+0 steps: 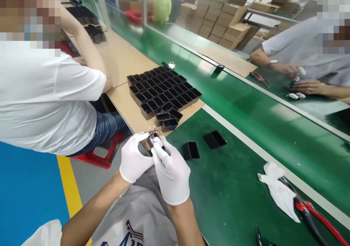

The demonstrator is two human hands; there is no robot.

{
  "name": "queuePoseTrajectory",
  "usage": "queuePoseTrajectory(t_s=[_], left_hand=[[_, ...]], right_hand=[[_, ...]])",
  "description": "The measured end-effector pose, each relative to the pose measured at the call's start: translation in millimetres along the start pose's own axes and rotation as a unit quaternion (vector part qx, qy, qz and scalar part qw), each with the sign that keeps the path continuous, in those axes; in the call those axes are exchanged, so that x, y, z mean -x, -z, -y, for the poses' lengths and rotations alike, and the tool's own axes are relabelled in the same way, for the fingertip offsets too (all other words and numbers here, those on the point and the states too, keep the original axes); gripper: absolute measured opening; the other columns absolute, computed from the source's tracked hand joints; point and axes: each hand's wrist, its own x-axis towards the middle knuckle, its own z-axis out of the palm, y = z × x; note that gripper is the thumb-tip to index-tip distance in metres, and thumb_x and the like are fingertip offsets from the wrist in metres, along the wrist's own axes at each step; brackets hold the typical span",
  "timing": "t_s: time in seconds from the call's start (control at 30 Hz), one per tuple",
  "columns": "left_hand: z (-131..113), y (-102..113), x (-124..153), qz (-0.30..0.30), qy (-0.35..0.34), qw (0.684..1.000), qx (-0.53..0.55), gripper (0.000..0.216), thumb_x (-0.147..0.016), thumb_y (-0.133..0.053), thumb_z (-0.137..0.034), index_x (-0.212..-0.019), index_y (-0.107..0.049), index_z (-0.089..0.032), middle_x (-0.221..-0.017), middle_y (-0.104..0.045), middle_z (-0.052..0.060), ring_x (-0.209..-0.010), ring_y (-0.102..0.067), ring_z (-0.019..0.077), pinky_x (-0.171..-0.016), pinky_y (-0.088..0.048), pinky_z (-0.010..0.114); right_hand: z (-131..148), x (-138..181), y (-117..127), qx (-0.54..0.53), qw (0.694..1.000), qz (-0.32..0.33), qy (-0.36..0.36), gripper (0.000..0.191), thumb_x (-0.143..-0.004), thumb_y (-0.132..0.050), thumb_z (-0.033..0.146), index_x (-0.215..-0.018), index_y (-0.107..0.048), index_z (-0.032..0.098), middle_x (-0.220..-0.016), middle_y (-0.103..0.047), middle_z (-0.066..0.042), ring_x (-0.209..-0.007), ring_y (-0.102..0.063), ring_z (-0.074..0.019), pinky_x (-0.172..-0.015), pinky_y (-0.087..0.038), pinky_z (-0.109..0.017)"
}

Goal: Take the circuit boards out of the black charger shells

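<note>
My left hand point(136, 156), in a white glove, pinches the left side of a small black plug housing point(151, 140). Two thin metal pins stick out at its far end, and a bit of red shows inside it. My right hand point(171, 166), also gloved, closes on the near right side of the same housing, with its fingers over the opening. A small white part lies under those fingertips, too covered to make out. Just beyond my hands, several open black boxes point(164, 89) stand in tight rows on a brown board point(120, 98).
Two more black boxes, an upright one point(191, 150) and a wider one point(214, 139), lie on the green bench point(226, 187). At right are a white glove point(279, 195) and red-handled pliers point(311, 209). One co-worker point(49, 93) sits at left; another point(298, 53) works across the belt.
</note>
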Motion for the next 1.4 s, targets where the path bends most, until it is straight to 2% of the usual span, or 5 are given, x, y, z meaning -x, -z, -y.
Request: queuePoseTrajectory(t_s=[0.23, 0.77, 1.07, 1.23, 1.4], left_hand=[[33.1, -10.2, -8.0, -0.006, 0.029, 1.0, 0.007, 0.033, -0.077, -0.077, -0.023, -0.109, -0.071, -0.019, -0.099, -0.085, 0.008, -0.088, -0.084, 0.0258, -0.084, -0.071, 0.038], [35.3, -5.6, -14.2, -0.018, 0.014, 0.999, 0.03, 0.035, -0.072, -0.08, -0.024, -0.106, -0.072, -0.02, -0.101, -0.086, 0.008, -0.091, -0.085, 0.0278, -0.086, -0.072, 0.039], [39.8, -14.9, -10.5, -0.016, 0.018, 0.999, 0.038, 0.032, -0.074, -0.079, -0.022, -0.105, -0.072, -0.02, -0.1, -0.085, 0.007, -0.088, -0.084, 0.026, -0.085, -0.072, 0.038], [19.4, -3.7, -11.7, -0.015, -0.005, 0.998, 0.056, 0.043, -0.079, -0.083, -0.023, -0.12, -0.073, -0.02, -0.111, -0.084, 0.01, -0.102, -0.084, 0.0276, -0.093, -0.071, 0.041], [-17.6, 14.5, -17.2, 0.03, -0.009, 0.983, 0.182, 0.063, -0.075, -0.097, -0.035, -0.132, -0.073, -0.022, -0.123, -0.082, 0.012, -0.116, -0.081, 0.0304, -0.1, -0.07, 0.045]], right_hand=[[-9.5, -4.4, -39.7, -0.002, 1.0, -0.001, 0.003, 0.028, -0.106, -0.065, 0.016, -0.126, -0.083, 0.025, -0.132, -0.082, -0.016, -0.113, -0.083, -0.0262, -0.1, -0.068, -0.036], [-8.7, -7.6, -34.9, -0.022, 0.999, 0.03, -0.004, 0.028, -0.107, -0.066, 0.023, -0.129, -0.082, 0.028, -0.136, -0.079, -0.016, -0.118, -0.081, -0.0287, -0.099, -0.069, -0.04], [-15.5, -5.3, -46.9, -0.099, 0.99, 0.037, -0.089, 0.025, -0.104, -0.069, 0.026, -0.123, -0.084, 0.025, -0.135, -0.078, -0.018, -0.117, -0.081, -0.0283, -0.102, -0.067, -0.042], [0.5, -4.2, -28.8, -0.189, 0.964, -0.013, -0.189, 0.02, -0.104, -0.069, 0.031, -0.114, -0.084, 0.023, -0.126, -0.082, -0.014, -0.117, -0.08, -0.0276, -0.104, -0.066, -0.043], [18.4, 8.7, -4.4, -0.311, 0.906, 0.003, -0.286, 0.043, -0.115, -0.047, 0.044, -0.137, -0.075, 0.02, -0.117, -0.084, -0.014, -0.104, -0.083, -0.0272, -0.084, -0.072, -0.042]])
